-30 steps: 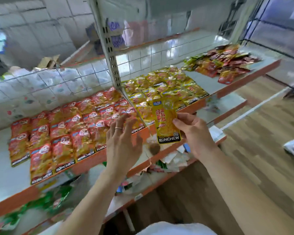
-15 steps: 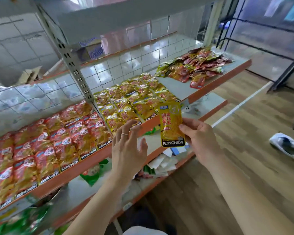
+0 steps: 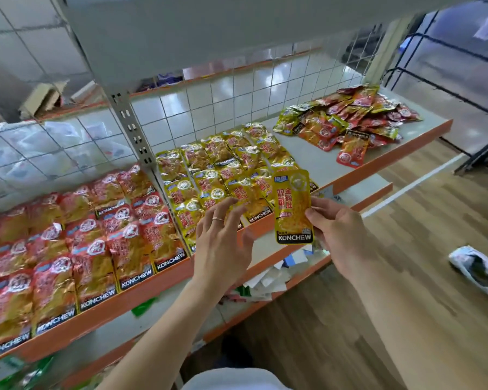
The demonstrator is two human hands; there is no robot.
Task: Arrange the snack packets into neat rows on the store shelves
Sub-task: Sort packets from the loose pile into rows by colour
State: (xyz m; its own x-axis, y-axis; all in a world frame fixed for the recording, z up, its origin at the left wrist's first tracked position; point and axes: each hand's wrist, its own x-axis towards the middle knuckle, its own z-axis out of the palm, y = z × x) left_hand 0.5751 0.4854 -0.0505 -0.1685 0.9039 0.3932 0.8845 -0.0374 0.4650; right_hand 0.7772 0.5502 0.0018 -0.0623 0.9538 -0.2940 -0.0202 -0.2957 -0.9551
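One yellow packet (image 3: 293, 206) is pinched at its lower right edge by the right hand (image 3: 339, 237), upright, in front of the shelf (image 3: 383, 157) lip. The left hand (image 3: 223, 243) is spread and empty, above the yellow rows (image 3: 220, 170). Risk: careless placement pushes front-row packets over the lip. Items on the lower shelf (image 3: 358, 192) are blurred and partly hidden

Left hand (image 3: 223, 243): thin metallic ring (image 3: 217, 219), pale gold-pink, on one of the central fingers. Right hand (image 3: 341, 235): bare. Both forearms bare up to the frame edge. Whitish garment (image 3: 231, 380) at bottom centre, smooth fabric, only a curved patch in view.
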